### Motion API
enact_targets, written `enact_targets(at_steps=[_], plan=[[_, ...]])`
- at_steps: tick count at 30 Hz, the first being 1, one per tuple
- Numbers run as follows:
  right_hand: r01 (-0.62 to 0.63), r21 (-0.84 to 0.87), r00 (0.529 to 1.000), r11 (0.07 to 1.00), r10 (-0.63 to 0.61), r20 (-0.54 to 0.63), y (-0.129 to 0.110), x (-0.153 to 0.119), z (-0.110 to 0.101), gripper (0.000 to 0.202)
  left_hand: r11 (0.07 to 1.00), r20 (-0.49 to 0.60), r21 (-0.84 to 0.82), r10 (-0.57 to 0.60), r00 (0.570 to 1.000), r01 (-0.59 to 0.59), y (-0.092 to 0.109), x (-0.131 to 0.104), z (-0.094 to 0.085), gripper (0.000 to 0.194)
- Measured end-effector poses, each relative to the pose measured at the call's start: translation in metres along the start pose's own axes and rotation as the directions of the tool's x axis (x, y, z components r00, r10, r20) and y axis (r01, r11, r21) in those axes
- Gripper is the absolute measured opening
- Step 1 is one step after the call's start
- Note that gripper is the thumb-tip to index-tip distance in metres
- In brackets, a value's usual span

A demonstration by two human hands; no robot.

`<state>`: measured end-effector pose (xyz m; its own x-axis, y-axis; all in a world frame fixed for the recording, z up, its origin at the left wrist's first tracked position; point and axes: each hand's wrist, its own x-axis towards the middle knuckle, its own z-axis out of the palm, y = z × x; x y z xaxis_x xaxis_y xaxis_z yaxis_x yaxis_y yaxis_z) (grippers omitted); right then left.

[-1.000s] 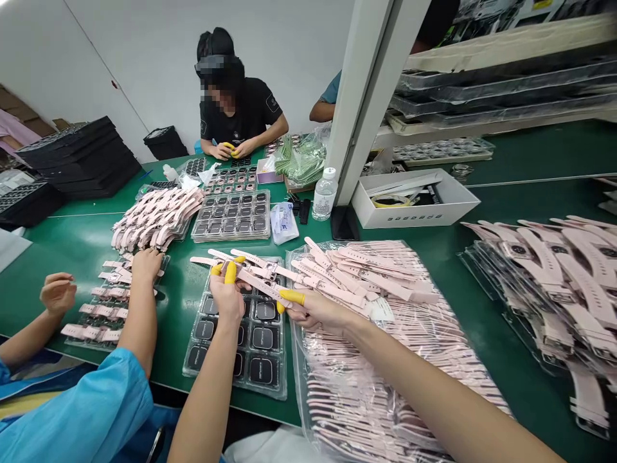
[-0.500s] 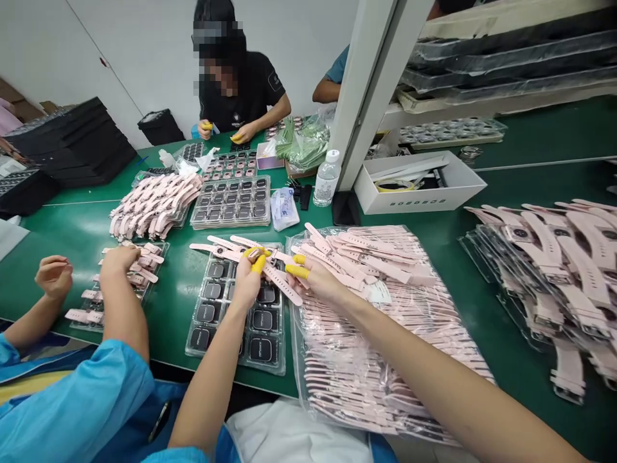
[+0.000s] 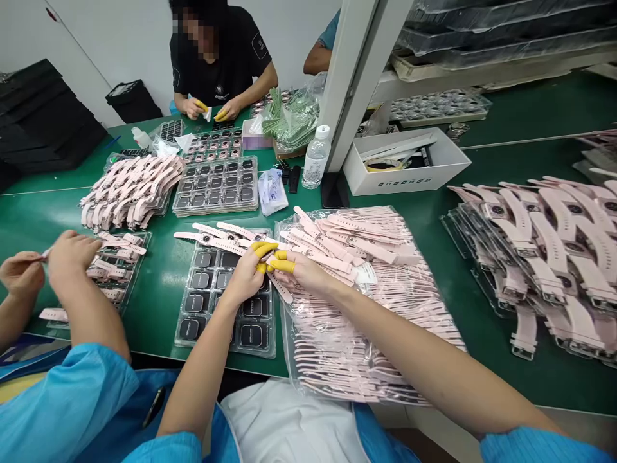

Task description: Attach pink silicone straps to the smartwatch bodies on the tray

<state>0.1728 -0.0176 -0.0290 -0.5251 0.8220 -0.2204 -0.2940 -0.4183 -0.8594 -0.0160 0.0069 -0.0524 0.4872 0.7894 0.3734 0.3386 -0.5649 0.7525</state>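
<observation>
Fingers of both hands, some in yellow finger covers, are closed in a pinch and meet on one pink strap [image 3: 282, 289], above the right edge of the clear tray [image 3: 270, 325] of square black pieces. Left hand [image 3: 249, 273]: thumb and index drawn together on the strap, palm turned inward, over the tray; wrist low, bare forearm running back toward the near left. Right hand [image 3: 304, 270]: fingertips pressed to the same spot from the other side, just right of the tray; forearm long and slanting out to the near right, blue sleeve at its end. Strap: pale pink, a row of small holes along its free end, which slopes down between the hands; its middle is hidden by the fingers. Other pink watches [image 3: 207, 239] with round dark backs lie across the tray's far edge. Right of the tray, a plastic-wrapped batch of pink straps [image 3: 337, 360], loose ones on top. Beyond the tray, a stack of filled clear trays [image 3: 216, 193]; left of it, a co-worker's hands [image 3: 72, 254] above another tray of pink-strapped pieces [image 3: 116, 273]
</observation>
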Motion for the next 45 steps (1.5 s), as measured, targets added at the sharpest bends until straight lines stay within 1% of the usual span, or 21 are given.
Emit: enact_targets(at_steps=[8, 12, 16, 19, 21, 25, 27, 30, 34, 37, 39, 42, 45], plan=[[-0.016, 0.065, 1.000, 0.998, 0.018, -0.025, -0.003, 0.000, 0.006, 0.033, 1.000, -0.032, 0.013, 0.015, 0.999, -0.015, 0.004, 0.002, -0.002, 0.053], [-0.018, 0.127, 0.999, 0.992, 0.022, -0.028, -0.003, 0.001, 0.009, 0.034, 0.999, -0.046, 0.029, 0.019, 0.999, -0.018, 0.007, 0.003, -0.003, 0.053], [-0.026, 0.190, 0.999, 0.981, 0.031, -0.024, -0.001, 0.003, 0.007, 0.030, 0.998, -0.043, 0.067, 0.023, 0.999, -0.020, 0.006, 0.002, -0.002, 0.050], [-0.018, 0.219, 0.998, 0.976, 0.032, -0.061, 0.001, 0.004, 0.005, 0.027, 0.992, -0.020, 0.125, 0.001, 1.000, 0.002, 0.005, 0.000, -0.001, 0.050], [-0.033, 0.221, 0.994, 0.975, 0.054, -0.092, 0.001, 0.004, 0.004, 0.027, 0.992, 0.002, 0.128, -0.003, 1.000, 0.003, 0.005, -0.002, -0.001, 0.050], [-0.035, 0.215, 0.992, 0.976, 0.060, -0.110, -0.001, 0.002, 0.002, 0.027, 0.999, 0.068, 0.025, 0.024, 0.997, -0.026, 0.010, -0.002, -0.005, 0.046], [-0.033, 0.209, 0.992, 0.977, 0.058, -0.115, -0.002, 0.002, 0.001, 0.026, 0.999, 0.076, 0.006, 0.034, 0.996, -0.035, 0.013, -0.001, -0.007, 0.044], [-0.065, 0.213, 0.988, 0.975, 0.092, -0.121, -0.002, 0.000, 0.000, 0.024, 0.995, 0.071, 0.082, 0.044, 0.997, -0.049, 0.015, 0.001, -0.007, 0.039], [-0.125, 0.213, 0.980, 0.969, 0.155, -0.126, 0.002, 0.000, -0.001, 0.022, 0.976, 0.134, 0.200, 0.061, 0.989, -0.088, 0.015, 0.001, -0.007, 0.036], [-0.153, 0.195, 0.975, 0.969, 0.180, -0.132, 0.003, 0.001, -0.003, 0.020, 0.968, 0.160, 0.239, 0.042, 0.986, -0.080, 0.015, 0.001, -0.007, 0.035], [-0.151, 0.180, 0.977, 0.972, 0.175, -0.122, 0.002, 0.001, -0.003, 0.019, 0.977, 0.150, 0.204, 0.030, 0.988, -0.061, 0.017, 0.001, -0.009, 0.033], [-0.129, 0.153, 0.985, 0.980, 0.144, -0.094, -0.001, -0.001, -0.002, 0.021, 0.994, 0.124, 0.100, 0.029, 0.992, -0.042, 0.019, 0.002, -0.011, 0.031], [-0.066, 0.072, 0.995, 0.995, 0.071, -0.065, -0.004, -0.003, -0.002, 0.025, 0.999, 0.124, 0.039, 0.025, 0.992, -0.030, 0.020, 0.002, -0.012, 0.033]])
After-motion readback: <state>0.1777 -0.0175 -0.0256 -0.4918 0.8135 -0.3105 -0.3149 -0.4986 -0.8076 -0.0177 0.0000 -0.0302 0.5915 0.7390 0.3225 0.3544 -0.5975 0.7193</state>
